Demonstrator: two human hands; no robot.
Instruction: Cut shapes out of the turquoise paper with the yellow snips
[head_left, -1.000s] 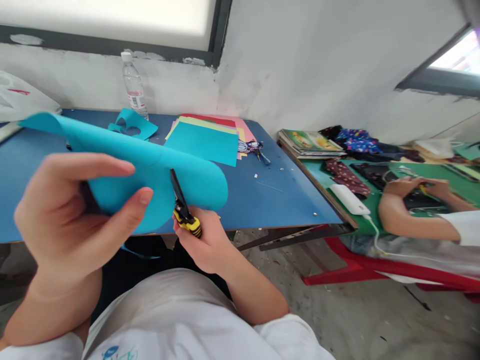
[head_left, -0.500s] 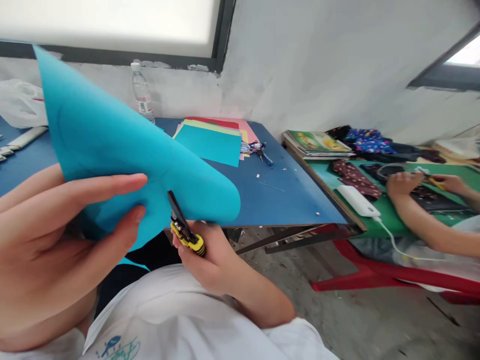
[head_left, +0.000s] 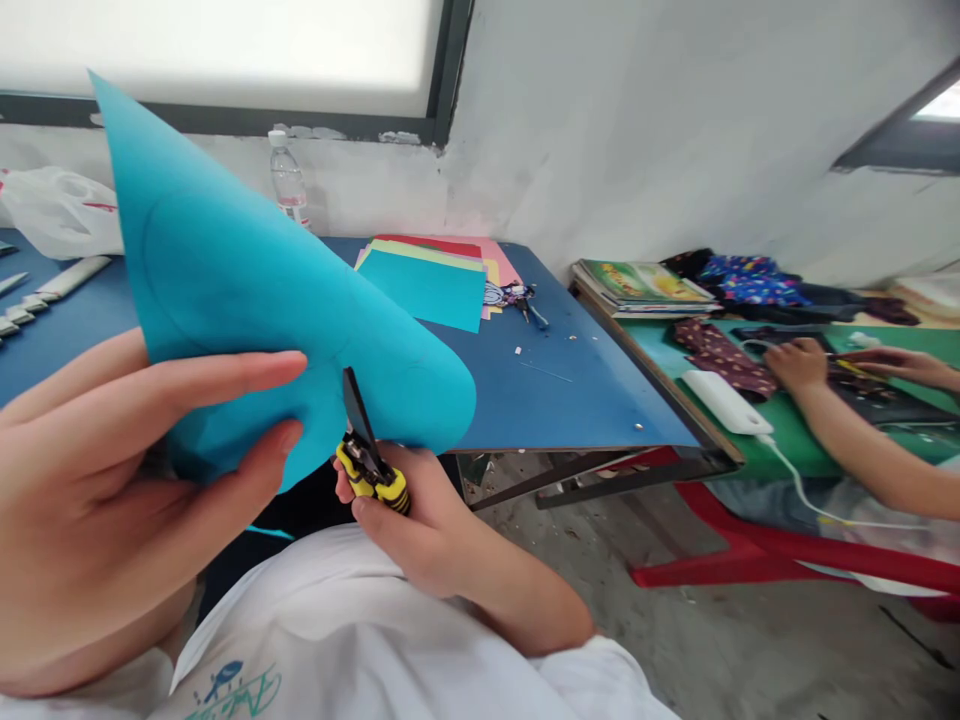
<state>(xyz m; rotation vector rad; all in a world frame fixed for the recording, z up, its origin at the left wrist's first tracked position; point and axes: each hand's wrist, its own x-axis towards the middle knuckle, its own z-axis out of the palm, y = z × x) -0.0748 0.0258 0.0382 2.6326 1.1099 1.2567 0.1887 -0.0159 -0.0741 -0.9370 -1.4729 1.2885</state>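
The blue sheet [head_left: 225, 270], pinched in the left hand [head_left: 165, 460], slants over the tabletop's [head_left: 555, 400] near edge, its long axis falling from upper left toward the right hand [head_left: 420, 520]. That hand grips the scissors [head_left: 367, 465], upper blade against the sheet, lower blade hidden.

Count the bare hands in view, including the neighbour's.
4. The left hand holds the blue sheet; the right hand holds the scissors. The co-worker's near hand and far hand are over the green table.
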